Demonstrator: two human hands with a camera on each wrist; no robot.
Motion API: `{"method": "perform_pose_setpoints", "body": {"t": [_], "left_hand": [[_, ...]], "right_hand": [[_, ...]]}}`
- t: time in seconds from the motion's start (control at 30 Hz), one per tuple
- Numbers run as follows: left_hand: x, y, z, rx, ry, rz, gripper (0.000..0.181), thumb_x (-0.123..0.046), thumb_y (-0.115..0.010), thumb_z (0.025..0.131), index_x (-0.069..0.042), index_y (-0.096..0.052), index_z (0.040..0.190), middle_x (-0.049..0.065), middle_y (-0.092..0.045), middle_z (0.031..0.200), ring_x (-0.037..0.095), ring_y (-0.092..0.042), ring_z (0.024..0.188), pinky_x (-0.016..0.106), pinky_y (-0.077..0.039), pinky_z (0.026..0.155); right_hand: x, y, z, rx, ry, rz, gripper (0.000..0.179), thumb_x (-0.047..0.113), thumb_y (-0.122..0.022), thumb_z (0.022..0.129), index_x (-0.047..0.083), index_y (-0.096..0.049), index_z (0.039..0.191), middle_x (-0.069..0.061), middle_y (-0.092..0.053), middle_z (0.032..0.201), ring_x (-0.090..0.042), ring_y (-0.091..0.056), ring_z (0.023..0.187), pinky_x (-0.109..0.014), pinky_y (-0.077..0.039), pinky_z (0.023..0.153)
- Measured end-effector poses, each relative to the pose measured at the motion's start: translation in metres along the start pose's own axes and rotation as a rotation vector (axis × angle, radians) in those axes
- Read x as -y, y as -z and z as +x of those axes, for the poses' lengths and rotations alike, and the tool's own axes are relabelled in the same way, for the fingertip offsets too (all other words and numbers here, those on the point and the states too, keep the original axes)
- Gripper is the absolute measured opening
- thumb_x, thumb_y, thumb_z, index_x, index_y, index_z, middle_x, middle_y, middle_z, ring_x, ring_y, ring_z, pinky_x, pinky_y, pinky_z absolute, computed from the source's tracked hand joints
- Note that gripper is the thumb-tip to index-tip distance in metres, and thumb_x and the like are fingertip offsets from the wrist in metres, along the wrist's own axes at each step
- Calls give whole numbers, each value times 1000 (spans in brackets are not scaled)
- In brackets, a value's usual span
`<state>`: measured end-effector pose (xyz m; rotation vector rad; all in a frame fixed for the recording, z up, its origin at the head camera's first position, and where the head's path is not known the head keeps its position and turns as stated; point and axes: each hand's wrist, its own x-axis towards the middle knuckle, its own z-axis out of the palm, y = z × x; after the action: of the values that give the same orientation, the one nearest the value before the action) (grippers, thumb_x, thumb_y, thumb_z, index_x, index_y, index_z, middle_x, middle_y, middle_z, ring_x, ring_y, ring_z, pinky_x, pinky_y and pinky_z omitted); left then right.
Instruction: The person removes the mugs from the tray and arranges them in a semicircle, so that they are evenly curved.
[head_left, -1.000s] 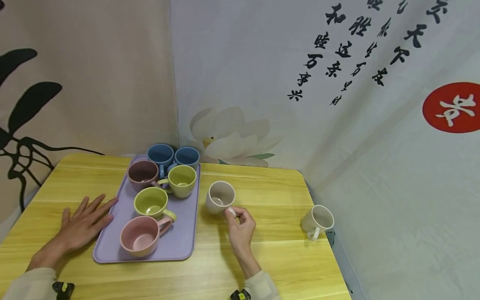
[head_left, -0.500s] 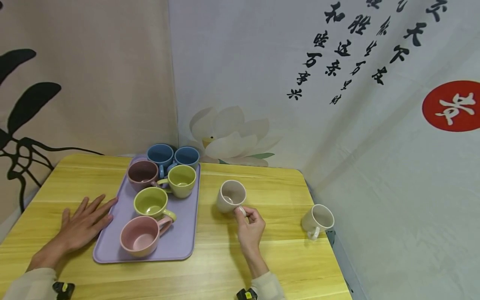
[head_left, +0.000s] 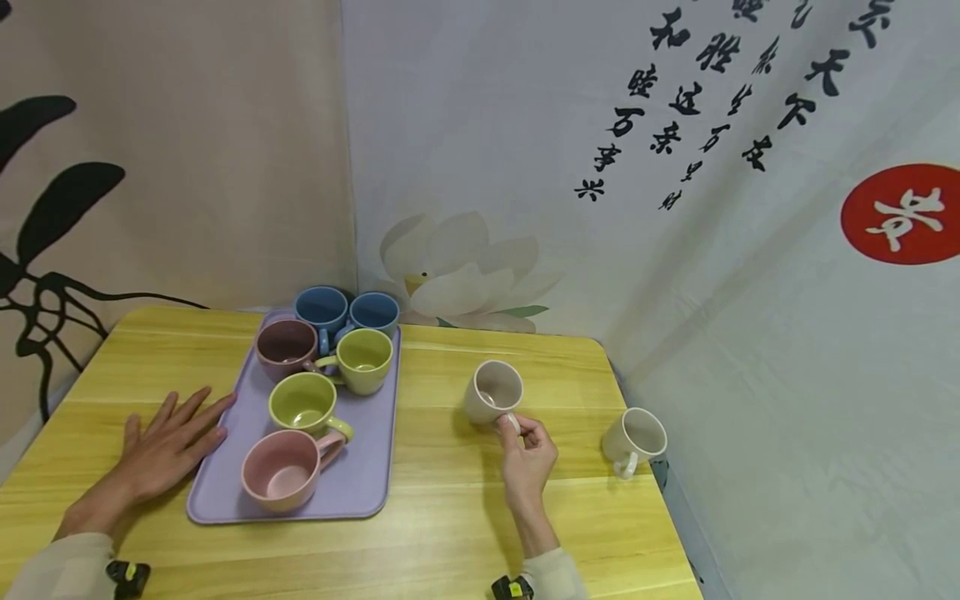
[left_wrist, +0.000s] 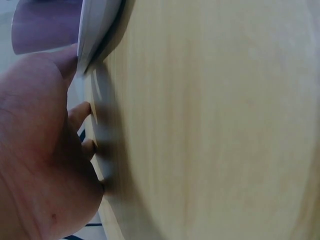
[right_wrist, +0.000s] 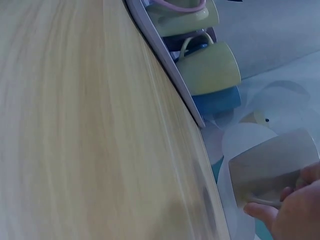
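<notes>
My right hand [head_left: 529,467] pinches the handle of an off-white mug [head_left: 483,400] between thumb and fingers, right of the tray. In the right wrist view this mug [right_wrist: 272,162] appears slightly off the tabletop, roughly upright. My left hand [head_left: 167,446] lies with fingers spread, its fingertips against the left rim of a lilac tray [head_left: 366,471]. On that tray stand two blue mugs [head_left: 321,307], a dark mauve mug [head_left: 277,354], two yellow-green mugs [head_left: 365,379] and a pink mug [head_left: 273,479]. The left wrist view shows the left hand's [left_wrist: 40,145] palm side beside the tray edge.
Another off-white mug [head_left: 626,442] stands near the right edge of the wooden table [head_left: 442,533]. A printed cloth backdrop [head_left: 480,125] hangs behind and to the right of the table.
My right hand has carried the off-white mug to the right, away from the tray. The left hand and the tray with its mugs have stayed in place.
</notes>
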<state>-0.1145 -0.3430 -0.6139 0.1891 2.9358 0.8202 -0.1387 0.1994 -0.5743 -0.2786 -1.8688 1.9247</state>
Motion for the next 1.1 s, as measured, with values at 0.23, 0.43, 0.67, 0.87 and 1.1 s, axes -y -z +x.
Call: {"method": "perform_pose_setpoints", "body": {"t": [0.23,0.43,0.67,0.87,1.1], "left_hand": [[-3,2,-2,8,5,-1,66,-46,-39,123,-24,-21,182,34,-5,187,77,7,164,99,15,116],[-2,1,-2,2,4,-4,66,-46,-39,122,-23,-22,182,35,-6,186,77,7,164,99,15,116],[0,-2,-2,-8,-3,-6,66,-46,-39,122,-24,-21,182,33,-5,187,75,8,165,98,18,117],[0,0,-2,1,-7,-4,66,-45,-39,123,-23,-21,182,34,-5,187,76,8,165,99,16,117],[-1,1,-2,5,-9,-3,66,-46,-39,122,-21,-22,182,34,-6,187,76,8,165,99,15,117]], "right_hand": [[-2,13,9,-45,-10,31,22,3,-86,99,-12,-76,111,-6,-77,95,-13,-76,89,-35,-72,88],[-1,21,17,-104,-17,22,23,5,-85,101,-12,-76,114,-5,-75,94,-13,-74,89,-40,-72,90],[0,29,29,-184,-11,21,24,4,-84,101,-14,-75,114,-5,-76,92,-12,-75,87,-36,-72,87],[-1,34,39,-265,-2,25,22,2,-83,101,-15,-75,113,-6,-76,92,-13,-77,85,-31,-72,82],[-1,40,49,-333,23,48,20,-1,-81,101,-16,-73,111,2,-72,84,-5,-71,78,-23,-68,77]]}}
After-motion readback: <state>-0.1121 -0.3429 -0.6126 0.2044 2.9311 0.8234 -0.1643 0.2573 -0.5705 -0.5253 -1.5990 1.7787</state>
